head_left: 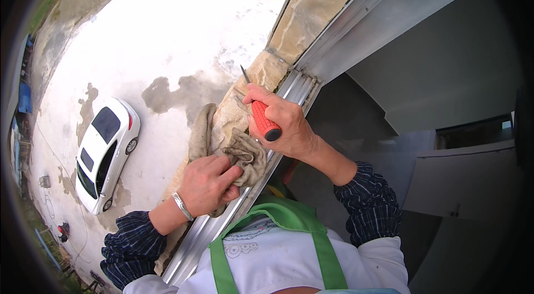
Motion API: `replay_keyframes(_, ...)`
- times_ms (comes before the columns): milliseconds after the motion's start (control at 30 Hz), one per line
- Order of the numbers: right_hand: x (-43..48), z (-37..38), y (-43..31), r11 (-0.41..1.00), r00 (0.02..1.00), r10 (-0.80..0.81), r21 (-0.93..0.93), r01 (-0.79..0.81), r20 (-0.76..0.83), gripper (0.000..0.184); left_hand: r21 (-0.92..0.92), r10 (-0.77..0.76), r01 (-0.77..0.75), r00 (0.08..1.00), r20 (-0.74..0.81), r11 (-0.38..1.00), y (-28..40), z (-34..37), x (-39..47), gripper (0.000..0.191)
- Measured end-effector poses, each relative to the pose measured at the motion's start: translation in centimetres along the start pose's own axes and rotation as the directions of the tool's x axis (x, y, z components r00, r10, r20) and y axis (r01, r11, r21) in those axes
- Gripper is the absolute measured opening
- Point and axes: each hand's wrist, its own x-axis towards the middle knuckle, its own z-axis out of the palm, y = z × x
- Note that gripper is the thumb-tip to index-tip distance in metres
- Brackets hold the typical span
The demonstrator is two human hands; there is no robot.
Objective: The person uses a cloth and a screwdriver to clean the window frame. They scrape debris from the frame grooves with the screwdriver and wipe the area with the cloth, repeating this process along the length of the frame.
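A screwdriver with a red and black handle (pixel 264 121) is gripped in my right hand (pixel 288 123); its dark metal shaft points up and left over the stone sill (pixel 267 67). My left hand (pixel 210 185) presses and pinches a dirty grey-brown cloth (pixel 246 156), part of which hangs over the outer side of the sill. The cloth lies across the stone and the aluminium window track (pixel 294 85). My right hand is just above the track, close to the cloth. The shaft's base is partly hidden by my fingers.
An aluminium window frame (pixel 375 14) rises at the upper right beside stone cladding (pixel 319 6). Outside, far below, a white car (pixel 107 154) stands on a concrete yard (pixel 167 35). Indoors, a white cabinet (pixel 450 185) is at the right.
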Motion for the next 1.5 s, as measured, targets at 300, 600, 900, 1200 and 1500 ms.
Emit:
replay_keyframes(300, -2.6, -4.5, -4.0, 0.989, 0.999, -0.013, -0.148, 0.019, 0.041, 0.044, -0.01, 0.004, -0.004, 1.0, -0.003, 1.0, 0.0, -0.4, -0.3, 0.026)
replay_keyframes(600, -4.0, -5.8, -3.0, 0.956, 0.976, 0.18, -0.254, -0.144, 0.122, 0.032, 0.004, -0.007, 0.007, 1.0, 0.012, 1.0, -0.1, -0.8, -0.2, 0.027)
replay_keyframes(900, -3.5, -5.3, -1.2, 0.944, 0.974, 0.17, -0.309, -0.118, 0.148, 0.025, 0.008, -0.001, 0.001, 1.0, -0.001, 1.0, -0.5, -1.0, -0.2, 0.027)
replay_keyframes(1200, -4.8, -4.0, -1.6, 0.917, 0.941, 0.161, -0.398, -0.031, 0.297, 0.021, 0.013, 0.009, -0.009, 1.0, -0.003, 1.0, -0.7, -0.8, -0.3, 0.027)
replay_keyframes(1500, -4.8, -4.2, -4.3, 0.865, 0.944, 0.059, -0.489, 0.114, 0.324, 0.019, 0.009, 0.007, -0.007, 1.0, 0.001, 1.0, -0.5, -0.7, -0.3, 0.026)
